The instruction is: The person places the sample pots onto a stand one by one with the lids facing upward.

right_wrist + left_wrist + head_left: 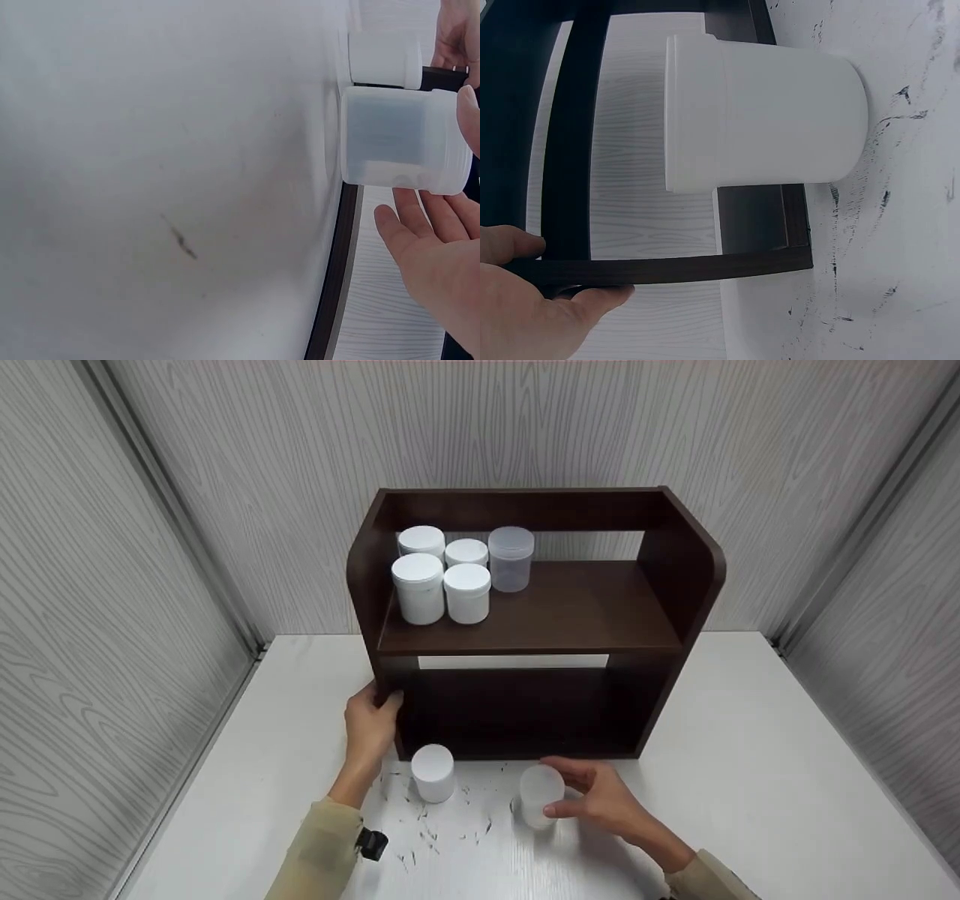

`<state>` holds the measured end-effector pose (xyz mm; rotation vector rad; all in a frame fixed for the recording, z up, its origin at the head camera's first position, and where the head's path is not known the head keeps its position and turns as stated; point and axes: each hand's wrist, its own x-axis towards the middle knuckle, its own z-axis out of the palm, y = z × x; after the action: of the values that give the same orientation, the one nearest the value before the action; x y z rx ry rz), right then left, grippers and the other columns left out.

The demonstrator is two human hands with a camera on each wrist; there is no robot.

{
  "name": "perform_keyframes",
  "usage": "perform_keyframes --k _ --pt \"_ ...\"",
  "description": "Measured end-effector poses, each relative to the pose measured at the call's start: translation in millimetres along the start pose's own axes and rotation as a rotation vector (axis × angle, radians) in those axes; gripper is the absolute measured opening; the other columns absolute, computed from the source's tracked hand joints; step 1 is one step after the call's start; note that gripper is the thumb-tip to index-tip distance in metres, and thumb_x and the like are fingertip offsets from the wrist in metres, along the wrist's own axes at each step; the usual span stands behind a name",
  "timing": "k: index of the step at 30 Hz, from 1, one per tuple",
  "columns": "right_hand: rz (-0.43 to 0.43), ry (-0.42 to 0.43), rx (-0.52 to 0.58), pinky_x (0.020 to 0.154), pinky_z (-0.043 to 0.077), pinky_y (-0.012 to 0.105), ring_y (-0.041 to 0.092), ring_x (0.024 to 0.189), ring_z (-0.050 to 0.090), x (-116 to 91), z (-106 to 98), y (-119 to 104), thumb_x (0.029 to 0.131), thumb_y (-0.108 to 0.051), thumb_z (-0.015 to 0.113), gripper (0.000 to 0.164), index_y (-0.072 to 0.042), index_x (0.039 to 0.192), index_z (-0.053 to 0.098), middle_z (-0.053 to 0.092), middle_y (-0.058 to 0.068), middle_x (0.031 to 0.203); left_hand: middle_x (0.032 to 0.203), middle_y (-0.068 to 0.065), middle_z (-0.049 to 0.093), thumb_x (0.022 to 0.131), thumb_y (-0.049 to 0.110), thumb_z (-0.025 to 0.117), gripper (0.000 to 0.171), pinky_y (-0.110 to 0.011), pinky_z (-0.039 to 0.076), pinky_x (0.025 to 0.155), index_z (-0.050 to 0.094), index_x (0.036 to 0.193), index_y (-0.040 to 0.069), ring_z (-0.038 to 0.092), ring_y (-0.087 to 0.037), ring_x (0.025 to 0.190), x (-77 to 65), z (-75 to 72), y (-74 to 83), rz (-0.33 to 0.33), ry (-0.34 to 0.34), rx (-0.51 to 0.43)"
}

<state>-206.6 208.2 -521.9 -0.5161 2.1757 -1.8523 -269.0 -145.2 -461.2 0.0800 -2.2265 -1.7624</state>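
Note:
My left hand (369, 727) grips the left side panel of a dark brown two-tier shelf (525, 649), with the thumb on the inner side in the head view. In front of the shelf's left end, a white lidded jar (433, 774) stands upright on the table; it looks large in the left wrist view (780, 112). To its right is a translucent lidded jar (538, 799), upright at the table. My right hand (600, 802) holds this jar near its lid, thumb on the near side and fingers behind. The right wrist view shows the fingertips (409, 182) right against its wall.
On the upper tier, several white jars (420, 592) stand grouped at the left, with another translucent jar (511, 562) beside them. Dark scuff marks (427, 836) streak the white table (750, 780). Grey wood-grain panels (525, 427) enclose the table at the back and sides.

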Motion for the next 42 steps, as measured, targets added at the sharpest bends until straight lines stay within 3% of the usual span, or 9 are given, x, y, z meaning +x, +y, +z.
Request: perform_keyframes --k 16,26,36,42 --pt "0.000 0.029 -0.004 0.112 0.047 0.039 0.040 0.136 0.056 -3.4 -3.3 -26.1 0.078 -0.006 0.094 0.071 0.008 0.140 0.062 0.062 0.023 0.142 0.129 -0.031 0.066 0.103 0.006 0.058 0.039 -0.051 0.051 0.107 0.060 0.137 -0.014 0.064 -0.042 0.123 0.2 0.6 -2.9 -0.006 0.028 0.016" --pt "-0.008 0.037 -0.004 0.105 0.052 0.029 0.039 0.132 0.060 -4.6 -9.3 -55.0 0.076 -0.005 0.095 0.073 0.011 0.139 0.061 0.063 0.024 0.141 0.133 -0.030 0.064 0.104 0.007 0.057 0.041 -0.051 0.048 0.110 0.057 0.140 -0.014 0.061 -0.042 0.128 -1.3 -2.0 -1.0 -0.001 0.010 0.009" --pt "-0.042 0.074 0.010 0.101 0.055 0.030 0.030 0.123 0.067 -6.3 -17.6 -86.3 0.077 -0.001 0.093 0.070 0.014 0.138 0.061 0.066 0.024 0.136 0.136 -0.031 0.062 0.105 0.008 0.057 0.045 -0.050 0.048 0.111 0.053 0.144 -0.014 0.059 -0.041 0.130 -0.2 -1.0 -0.5 -0.019 0.000 0.011" --pt "-0.067 0.107 0.004 0.106 0.051 0.030 0.026 0.126 0.066 -5.1 -24.5 -108.6 0.077 0.001 0.092 0.067 0.011 0.137 0.063 0.067 0.022 0.135 0.134 -0.031 0.064 0.104 0.008 0.058 0.044 -0.050 0.050 0.109 0.055 0.142 -0.014 0.061 -0.041 0.127 1.5 0.4 -0.6 -0.018 0.009 0.013"
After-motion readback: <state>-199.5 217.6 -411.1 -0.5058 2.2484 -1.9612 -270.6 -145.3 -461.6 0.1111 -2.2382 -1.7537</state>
